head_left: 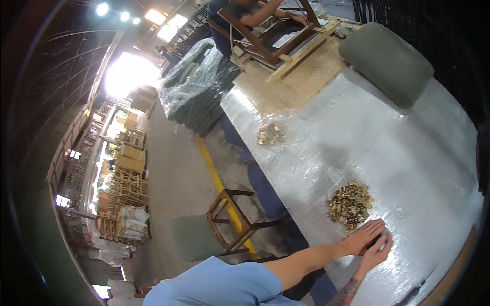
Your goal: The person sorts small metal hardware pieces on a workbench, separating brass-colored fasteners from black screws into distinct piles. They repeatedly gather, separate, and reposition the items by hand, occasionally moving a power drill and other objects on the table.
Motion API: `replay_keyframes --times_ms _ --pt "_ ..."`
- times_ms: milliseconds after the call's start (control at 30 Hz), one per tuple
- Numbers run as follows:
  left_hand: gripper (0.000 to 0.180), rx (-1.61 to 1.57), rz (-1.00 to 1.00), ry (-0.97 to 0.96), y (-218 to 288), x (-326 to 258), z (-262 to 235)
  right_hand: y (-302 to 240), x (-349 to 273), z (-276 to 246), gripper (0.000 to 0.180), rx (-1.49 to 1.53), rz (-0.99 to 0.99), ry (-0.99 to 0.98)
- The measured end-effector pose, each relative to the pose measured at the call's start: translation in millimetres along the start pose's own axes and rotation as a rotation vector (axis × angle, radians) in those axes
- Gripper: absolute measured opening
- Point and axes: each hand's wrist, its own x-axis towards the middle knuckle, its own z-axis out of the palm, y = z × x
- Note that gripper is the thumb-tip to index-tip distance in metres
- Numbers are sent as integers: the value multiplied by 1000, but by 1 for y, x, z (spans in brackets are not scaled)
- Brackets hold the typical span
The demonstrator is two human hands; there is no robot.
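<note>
- My left hand (363, 235) and right hand (376, 253) close together around a small dark piece (378, 241), fingers curled on it.
- To do this well, I judge, I should keep both grips snug and the piece low over the bubble-wrapped table (418, 153).
- Brass fittings: one heap (350, 203) just beyond my left fingers, another (270, 134) well beyond; too many to count.
- One green cushion (387, 61) lies farthest off.

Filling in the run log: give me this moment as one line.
left hand and right hand: together on small dark object | brass hardware pile: just above | surface: plastic-wrapped table
</note>
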Motion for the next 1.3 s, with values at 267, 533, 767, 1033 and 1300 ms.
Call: replay_keyframes --times_ms 267,533,767,1033,1300 --pt "75 68 -58 -89 -7 -9 5 -2 4 27 38 12 -64 -91" --pt "64 125 -71 -123 2 -2 -4 -23 -8 29 40 78 140 49" --pt "61 -15 -83 -55 -7 -3 -14 -9 -13 15 30 255 209 212" --pt "70 24 -5 107 -13 5 -3 44 -35 -81 31 -151 241 614" --pt "78 233 172 -16 9 12 -7 82 -62 -96 21 -671 -37 556"
